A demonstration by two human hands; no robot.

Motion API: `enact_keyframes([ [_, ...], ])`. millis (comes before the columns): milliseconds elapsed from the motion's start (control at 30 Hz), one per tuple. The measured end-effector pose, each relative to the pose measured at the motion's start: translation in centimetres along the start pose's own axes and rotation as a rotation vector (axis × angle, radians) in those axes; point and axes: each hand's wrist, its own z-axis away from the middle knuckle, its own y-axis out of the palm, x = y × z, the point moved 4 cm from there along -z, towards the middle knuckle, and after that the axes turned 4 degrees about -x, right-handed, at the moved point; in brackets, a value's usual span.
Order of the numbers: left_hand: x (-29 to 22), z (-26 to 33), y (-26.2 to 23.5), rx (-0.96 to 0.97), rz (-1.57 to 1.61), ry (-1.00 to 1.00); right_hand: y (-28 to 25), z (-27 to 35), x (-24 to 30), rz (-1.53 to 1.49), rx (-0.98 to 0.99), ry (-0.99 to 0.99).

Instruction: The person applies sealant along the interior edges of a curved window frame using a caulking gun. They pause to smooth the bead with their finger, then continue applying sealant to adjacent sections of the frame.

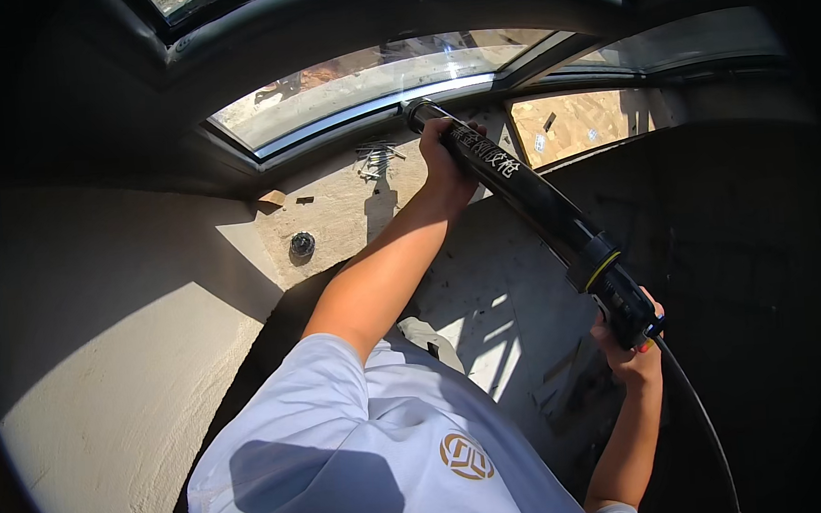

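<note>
Black sealant gun (538, 197) is up in both hands, running diagonally from the window's lower edge, top centre, down to the person's right. Front cap (418, 115) sits right at the bottom rail of the window frame (461, 85); contact or small gap, can't tell.

Left hand (449, 165) is wrapped round the barrel just behind the cap, thumb on the near side, far fingers hidden. Right hand (630, 361) is closed round the rear grip, below the yellow ring (603, 270); whether a trigger is pressed, can't tell. Dark cable or hose (691, 392) hangs off the rear end, curving down to the bottom edge of view.

Tight end is the front: frame and curved glass pane (344, 89) straight ahead. Mid-barrel and rear overhang the sill's near edge, with shadowed floor (487, 285) well below, so there's depth under the grip.

Sill (337, 214) left of the barrel carries loose screws (378, 157) near the left hand, a small round black part (302, 244) by the near edge, and a brown block (273, 199) at the corner. Plastered wall (122, 302) bounds the left side, well apart from the gun.
</note>
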Motion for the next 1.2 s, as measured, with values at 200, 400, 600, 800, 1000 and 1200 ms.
enact_keyframes([
  [200, 2.8, -2.1, 1.4, -0.018, -0.003, -0.041, -1.0, 0.2, -3.9, -0.034, -0.097, 0.109],
  [400, 4.4, -4.0, 1.6, -0.009, -0.016, -0.065, -1.8, 0.2, -5.1, -0.128, -0.047, 0.135],
  [600, 6.1, -5.8, 1.8, 0.047, -0.035, -0.084, -2.4, 0.1, -6.4, -0.113, -0.114, 0.186],
  [800, 7.9, -7.8, 2.3, -0.002, -0.15, -0.057, -2.4, -0.5, -7.4, -0.279, -0.144, 0.348],
  [1000, 8.7, -10.3, 2.6, -0.055, -0.317, -0.099, -1.5, 0.6, -6.6, -0.531, -0.125, 0.388],
  [1200, 7.6, -9.8, 2.9, -0.14, -0.572, -0.152, 3.3, 3.4, -4.4, -1.355, -0.187, 0.297],
])
